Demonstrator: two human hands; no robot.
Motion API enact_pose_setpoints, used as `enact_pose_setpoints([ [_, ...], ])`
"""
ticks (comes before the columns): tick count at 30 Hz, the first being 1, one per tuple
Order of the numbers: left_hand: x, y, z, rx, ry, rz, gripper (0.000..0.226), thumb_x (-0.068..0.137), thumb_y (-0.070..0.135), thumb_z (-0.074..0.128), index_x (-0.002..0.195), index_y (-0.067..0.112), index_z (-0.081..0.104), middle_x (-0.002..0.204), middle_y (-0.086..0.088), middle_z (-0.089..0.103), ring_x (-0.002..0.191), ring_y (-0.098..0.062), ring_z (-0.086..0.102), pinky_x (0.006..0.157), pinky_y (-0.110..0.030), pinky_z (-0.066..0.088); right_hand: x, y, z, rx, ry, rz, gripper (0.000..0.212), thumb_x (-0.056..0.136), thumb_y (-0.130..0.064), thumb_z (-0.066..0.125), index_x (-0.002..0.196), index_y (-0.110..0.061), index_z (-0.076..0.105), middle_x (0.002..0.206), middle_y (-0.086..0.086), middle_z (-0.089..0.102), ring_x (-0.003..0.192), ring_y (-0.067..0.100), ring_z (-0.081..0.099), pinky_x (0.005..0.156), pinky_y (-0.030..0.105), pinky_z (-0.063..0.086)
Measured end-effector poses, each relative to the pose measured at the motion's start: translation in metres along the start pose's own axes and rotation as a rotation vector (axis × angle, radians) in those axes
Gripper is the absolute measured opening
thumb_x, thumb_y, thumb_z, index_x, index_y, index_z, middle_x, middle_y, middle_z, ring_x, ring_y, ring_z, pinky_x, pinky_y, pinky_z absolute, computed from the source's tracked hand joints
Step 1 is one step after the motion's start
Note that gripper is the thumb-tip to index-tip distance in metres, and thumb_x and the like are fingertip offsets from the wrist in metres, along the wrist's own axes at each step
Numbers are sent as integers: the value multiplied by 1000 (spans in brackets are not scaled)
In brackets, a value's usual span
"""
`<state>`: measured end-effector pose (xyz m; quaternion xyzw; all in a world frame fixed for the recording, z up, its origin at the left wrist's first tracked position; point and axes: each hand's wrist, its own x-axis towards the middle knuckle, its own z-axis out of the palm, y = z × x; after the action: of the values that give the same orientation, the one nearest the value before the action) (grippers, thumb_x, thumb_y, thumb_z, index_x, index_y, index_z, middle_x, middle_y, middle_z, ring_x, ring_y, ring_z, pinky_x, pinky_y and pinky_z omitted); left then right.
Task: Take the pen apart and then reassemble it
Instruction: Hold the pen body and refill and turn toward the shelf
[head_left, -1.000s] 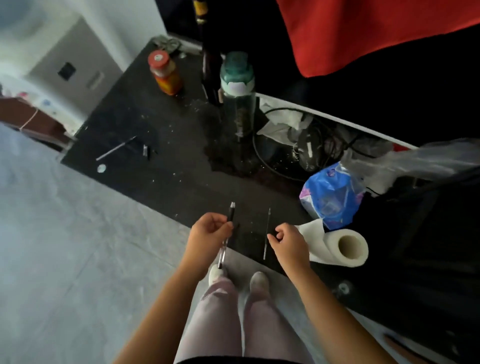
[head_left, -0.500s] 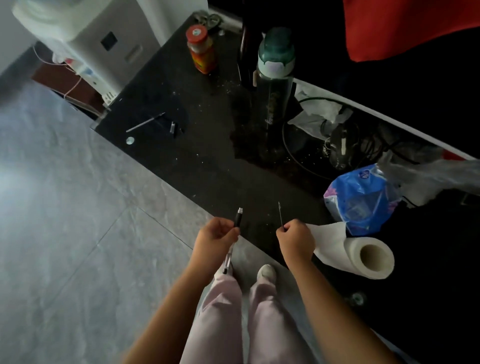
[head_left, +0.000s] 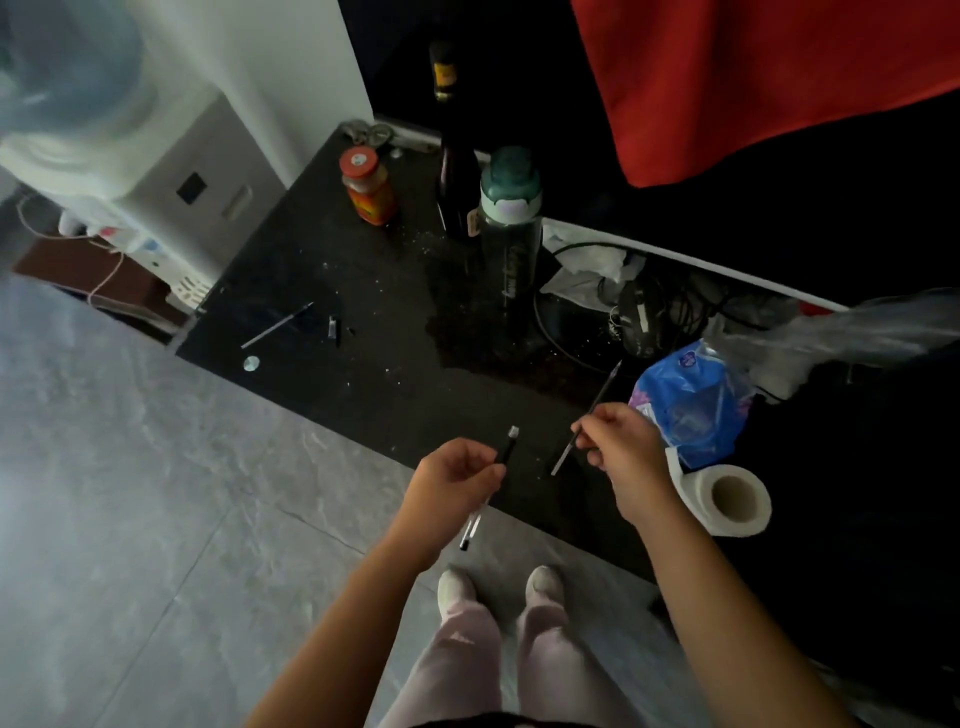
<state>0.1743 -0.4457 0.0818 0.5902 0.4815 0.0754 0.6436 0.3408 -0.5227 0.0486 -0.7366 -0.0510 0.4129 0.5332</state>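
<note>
The pen lies in two parts, one in each hand, above the near edge of a dark tabletop (head_left: 363, 395). The pen barrel (head_left: 508, 448) is gripped in the left hand (head_left: 453, 480), whose fingers are curled closed around its middle; its dark upper end with a pale tip projects beyond the fingers toward the table, and its clear lower end with a clip emerges below the palm, over the floor. The thin refill (head_left: 589, 415) is pinched between the fingertips of the right hand (head_left: 621, 457), the remaining fingers loosely curled; it slants from lower left to upper right, its far tip pointing away from the person. Barrel and refill are apart, with a clear gap between the two hands.

Just right of the right hand lies a roll of paper towel (head_left: 727, 499) on its side, open core toward the camera. Beyond that hand sits a blue plastic packet (head_left: 691, 410), and farther out a tangle of black cable (head_left: 649, 312). Ahead of both hands stand a dark drinking bottle with a green cap (head_left: 510, 244), a tall dark glass bottle (head_left: 457, 176) and a jar with a red lid (head_left: 366, 184). Far to the left of the left hand, on the table, lie a second thin rod (head_left: 278, 325), a small dark piece (head_left: 332, 328) and a small pale disc (head_left: 251, 363). Below the hands, two pale shoes (head_left: 543, 584) and light trouser legs stand on grey floor tiles (head_left: 130, 519).
</note>
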Motion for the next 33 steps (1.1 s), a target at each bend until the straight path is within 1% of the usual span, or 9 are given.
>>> enact_pose_setpoints([
  [4, -6, 14, -11, 6, -70, 76, 8, 81, 7, 62, 79, 15, 61, 65, 1, 60, 48, 3, 53, 47, -8, 44, -24, -31, 1, 304, -73, -88, 22, 82, 2, 50, 73, -18, 54, 59, -3, 66, 51, 4, 57, 46, 18, 43],
  [10, -9, 29, -20, 32, -124, 168, 11, 81, 7, 62, 77, 17, 63, 62, 2, 59, 53, -2, 53, 53, -14, 46, -46, -48, 2, 554, -113, -237, 24, 86, 0, 48, 74, -18, 57, 63, -3, 69, 57, 6, 62, 52, 19, 52],
  [14, -10, 34, -22, 25, -150, 201, 19, 81, 7, 62, 72, 24, 64, 59, 7, 60, 49, 3, 51, 49, -10, 43, -53, -53, 1, 558, -93, -284, 21, 87, -2, 48, 76, -17, 57, 65, -3, 70, 61, 7, 63, 55, 18, 53],
  [19, -12, 38, -22, -7, -180, 220, 21, 81, 5, 61, 72, 23, 65, 58, 10, 60, 48, 4, 51, 47, -9, 42, -56, -54, -1, 556, -80, -294, 21, 87, -1, 47, 76, -17, 57, 64, -4, 71, 62, 6, 64, 55, 18, 53],
  [25, -14, 41, -22, 15, -177, 232, 21, 81, 5, 60, 73, 24, 65, 63, 8, 61, 54, 6, 54, 51, -7, 43, -57, -53, -1, 525, -83, -312, 21, 87, -2, 48, 76, -18, 59, 66, -3, 71, 63, 7, 65, 56, 18, 54],
  [27, -14, 41, -22, 32, -168, 232, 22, 82, 6, 60, 72, 26, 65, 63, 8, 61, 55, 4, 54, 52, -9, 44, -57, -53, -2, 526, -87, -317, 21, 87, -2, 48, 76, -18, 59, 66, -3, 71, 64, 7, 65, 56, 18, 54],
  [30, -14, 40, -21, 43, -165, 224, 22, 82, 7, 61, 71, 26, 66, 59, 10, 61, 57, -4, 55, 55, -22, 48, -56, -52, -2, 525, -85, -321, 21, 86, -3, 49, 77, -18, 60, 67, -3, 72, 65, 7, 66, 57, 19, 54],
  [31, -14, 41, -21, 42, -166, 224, 22, 81, 7, 61, 70, 26, 66, 57, 11, 61, 57, -5, 55, 55, -22, 49, -56, -52, -2, 519, -90, -325, 21, 86, -3, 50, 77, -18, 60, 67, -3, 72, 65, 8, 66, 58, 19, 55],
  [33, -15, 42, -20, 52, -157, 235, 24, 81, 7, 61, 69, 28, 66, 56, 13, 62, 56, 0, 56, 53, -14, 48, -56, -52, -2, 500, -99, -335, 21, 86, -3, 50, 76, -18, 60, 68, -3, 71, 65, 8, 66, 58, 20, 55],
])
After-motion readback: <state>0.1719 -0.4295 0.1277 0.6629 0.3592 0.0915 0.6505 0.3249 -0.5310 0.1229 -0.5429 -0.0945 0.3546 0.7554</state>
